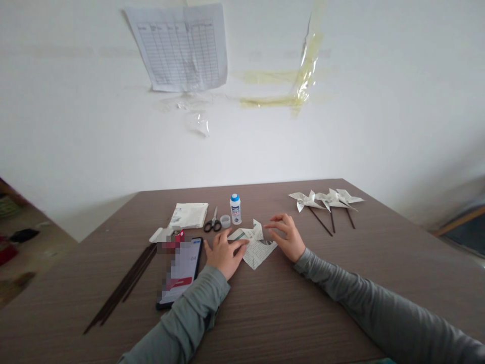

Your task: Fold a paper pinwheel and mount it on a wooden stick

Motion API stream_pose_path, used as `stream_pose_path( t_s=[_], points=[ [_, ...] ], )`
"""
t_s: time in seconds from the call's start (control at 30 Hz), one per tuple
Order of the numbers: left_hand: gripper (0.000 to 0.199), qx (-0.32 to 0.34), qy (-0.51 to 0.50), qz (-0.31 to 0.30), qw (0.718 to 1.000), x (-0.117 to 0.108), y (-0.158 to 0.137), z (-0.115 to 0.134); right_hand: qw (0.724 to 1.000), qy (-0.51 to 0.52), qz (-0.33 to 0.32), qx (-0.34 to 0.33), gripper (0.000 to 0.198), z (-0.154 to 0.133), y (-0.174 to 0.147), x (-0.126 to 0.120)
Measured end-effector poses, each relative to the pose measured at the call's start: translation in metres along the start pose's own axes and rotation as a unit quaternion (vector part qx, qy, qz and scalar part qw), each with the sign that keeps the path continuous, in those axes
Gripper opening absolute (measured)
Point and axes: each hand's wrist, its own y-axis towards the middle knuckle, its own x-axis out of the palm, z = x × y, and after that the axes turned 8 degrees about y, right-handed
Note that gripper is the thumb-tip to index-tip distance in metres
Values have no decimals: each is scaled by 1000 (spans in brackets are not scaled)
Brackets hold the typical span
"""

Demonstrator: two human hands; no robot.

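Furthest left on the table, dark sticks lie in a slanting bundle, their upper ends near an open box with red on it. Just right of them lies the phone, screen up and partly blurred out. Behind it sits a folded stack of printed paper, then the scissors, black handles towards me. My left hand is beside the phone, thumb and fingers spread, fingertips at the left side of the paper. Behind that hand stand a small clear cup and an upright bottle with a blue cap. The paper lies between my hands, some corners folded in towards its middle and one standing up. My right hand is at its right edge, fingers loosely curved and parted; I cannot tell whether they touch it. Beyond, at the right, three finished pinwheels on dark sticks lie side by side.
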Motion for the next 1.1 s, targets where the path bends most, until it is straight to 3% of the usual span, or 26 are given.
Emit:
stream_pose_path(
  t_s=[0.13, 0.3, 0.83, 1.0, 1.1],
  points=[
    [36, 12, 3, 7, 1000, 0, -2, -2, 996, -23, -78, -30, 14, -8, -3, 2],
    [36, 16, 2, 20, 1000, 4, -2, -5, 982, -77, -173, -27, 14, -19, -4, 2],
    [44, 23, -15, 19, 999, 13, 2, -14, 984, -78, -159, -28, 32, -16, 1, 0],
    [54, 15, -20, 19, 999, 11, 1, -13, 984, -74, -159, -14, 35, -13, 1, 0],
    [47, 11, -24, 13, 1000, 9, 1, -12, 984, -75, -158, -15, 35, -11, 2, 0]
  ],
)
